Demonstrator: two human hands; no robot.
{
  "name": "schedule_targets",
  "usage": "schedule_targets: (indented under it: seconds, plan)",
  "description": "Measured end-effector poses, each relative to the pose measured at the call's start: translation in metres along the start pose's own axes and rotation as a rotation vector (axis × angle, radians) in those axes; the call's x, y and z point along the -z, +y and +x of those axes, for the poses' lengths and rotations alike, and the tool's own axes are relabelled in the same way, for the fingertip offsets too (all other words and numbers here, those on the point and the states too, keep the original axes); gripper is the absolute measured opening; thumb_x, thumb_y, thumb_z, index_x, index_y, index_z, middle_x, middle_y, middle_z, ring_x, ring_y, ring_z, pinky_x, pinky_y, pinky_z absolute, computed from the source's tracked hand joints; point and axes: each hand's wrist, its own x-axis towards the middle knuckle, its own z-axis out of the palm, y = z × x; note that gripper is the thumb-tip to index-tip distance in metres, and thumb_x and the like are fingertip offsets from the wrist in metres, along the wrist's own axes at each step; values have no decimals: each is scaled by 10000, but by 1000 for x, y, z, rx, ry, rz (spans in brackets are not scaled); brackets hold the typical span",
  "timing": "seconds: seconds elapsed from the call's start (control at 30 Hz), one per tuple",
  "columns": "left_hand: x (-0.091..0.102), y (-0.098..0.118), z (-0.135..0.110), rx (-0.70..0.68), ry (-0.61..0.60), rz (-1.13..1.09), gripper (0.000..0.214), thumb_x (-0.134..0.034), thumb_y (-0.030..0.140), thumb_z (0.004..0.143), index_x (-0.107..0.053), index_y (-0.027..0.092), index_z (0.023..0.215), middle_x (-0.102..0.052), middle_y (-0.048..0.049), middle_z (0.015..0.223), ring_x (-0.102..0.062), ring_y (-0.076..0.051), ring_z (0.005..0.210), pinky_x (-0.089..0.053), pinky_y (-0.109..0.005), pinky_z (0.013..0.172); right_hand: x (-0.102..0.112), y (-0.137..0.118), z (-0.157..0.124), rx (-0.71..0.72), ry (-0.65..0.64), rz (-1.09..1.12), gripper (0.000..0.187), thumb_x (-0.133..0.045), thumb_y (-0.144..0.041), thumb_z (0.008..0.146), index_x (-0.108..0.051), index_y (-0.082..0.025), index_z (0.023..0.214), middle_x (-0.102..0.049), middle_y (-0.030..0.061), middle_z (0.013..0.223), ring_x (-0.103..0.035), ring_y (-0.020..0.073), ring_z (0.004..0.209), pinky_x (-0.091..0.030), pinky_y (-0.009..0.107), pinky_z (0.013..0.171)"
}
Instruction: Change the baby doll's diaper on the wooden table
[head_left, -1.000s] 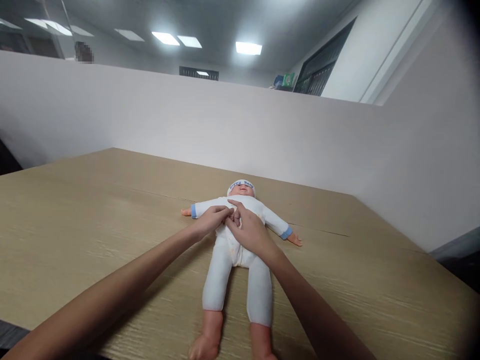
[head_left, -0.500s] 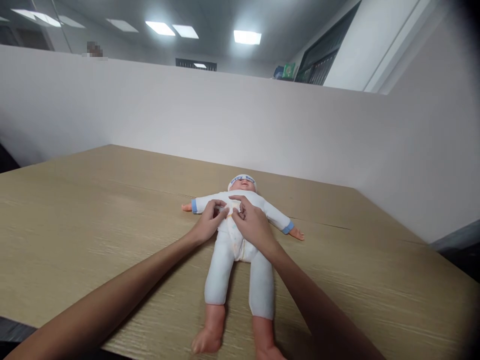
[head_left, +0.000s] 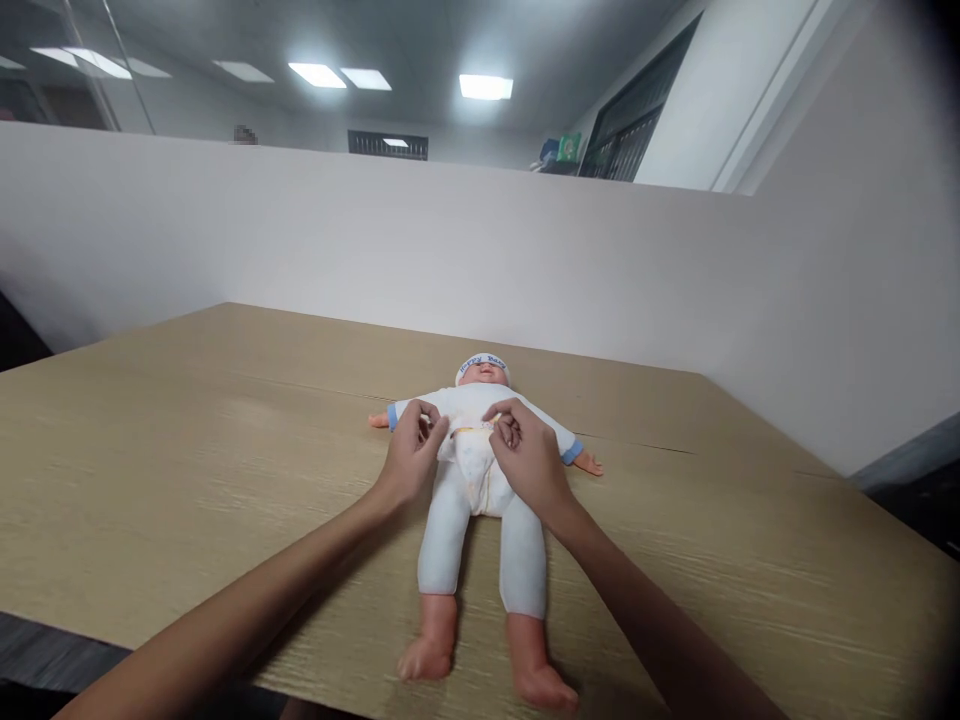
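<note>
A baby doll (head_left: 525, 550) in a white suit with blue cuffs lies on its back, feet toward me. Around its hips is a white diaper (head_left: 474, 468) with a yellow-orange line along the waist. At the diaper's left side, my left hand (head_left: 411, 450) is closed, thumb and fingers pinching the waist edge. Opposite it, my right hand (head_left: 529, 455) is curled closed on the other end of the waistband, its fingertips over the doll's belly. The exact bits of diaper between my fingers are mostly hidden. A white headband with blue lettering (head_left: 484, 364) covers the doll's forehead.
The doll rests on a wide wooden table (head_left: 300, 400) with a thin seam running across it. Behind rises a pale partition wall (head_left: 450, 240). Beyond it are ceiling lights and a green package (head_left: 569, 148). The table's near edge runs below my forearms.
My hands have moved apart, the left one leftward and the right one rightward, from the middle of the diaper to its two sides. More of the waistband now shows. The view has shifted slightly.
</note>
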Motion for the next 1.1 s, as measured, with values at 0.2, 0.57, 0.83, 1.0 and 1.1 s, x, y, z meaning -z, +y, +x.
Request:
schedule_targets:
  seconds: [0.2, 0.57, 0.83, 1.0, 1.1]
  plan:
    - [15, 32, -59, -303, -574, 416, 297, -520, 434, 1104, -655, 241, 924, -724, -40, 930, -557, -259, 977, -384, -424, 930, 40, -17, -84, 85, -381, 13, 70, -645, -219, 979, -645, -260, 1035, -708, 16, 969, -661, 190, 846, -520, 314, 799]
    - [11, 8, -29, -146, -474, 615, 373, -676, 571, 990, -530, 241, 896, -667, -30, 864, -581, -252, 830, -397, -394, 828, 28, -2, -70, -157, -390, -336, 102, -639, -317, 1032, -650, -227, 986, -735, -2, 784, -655, 195, 679, -355, 309, 629]
    - [9, 0, -24, -147, -481, 493, 388, -661, 497, 998, -527, 235, 746, -644, -9, 750, -579, -238, 836, -383, -382, 858, 12, 7, -83, -61, -324, -364, 96, -681, -212, 976, -696, -220, 1071, -743, 54, 981, -694, 247, 876, -489, 358, 783]
    - [11, 3, -28, -200, -446, 429, 267, -645, 436, 992, -584, 229, 836, -690, -60, 1001, -612, -261, 996, -423, -402, 933, 8, 7, -91, -17, -270, -310, 218, -664, -215, 973, -670, -236, 1189, -687, 116, 1291, -705, 296, 1137, -556, 426, 954]
    - [11, 4, -29, -232, -421, 394, 231, -646, 423, 994, -591, 227, 884, -667, -98, 1160, -614, -281, 1089, -457, -411, 971, 7, 4, -93, -18, -245, -268, 219, -657, -223, 969, -650, -235, 1188, -669, 130, 1360, -681, 315, 1222, -547, 458, 1016]
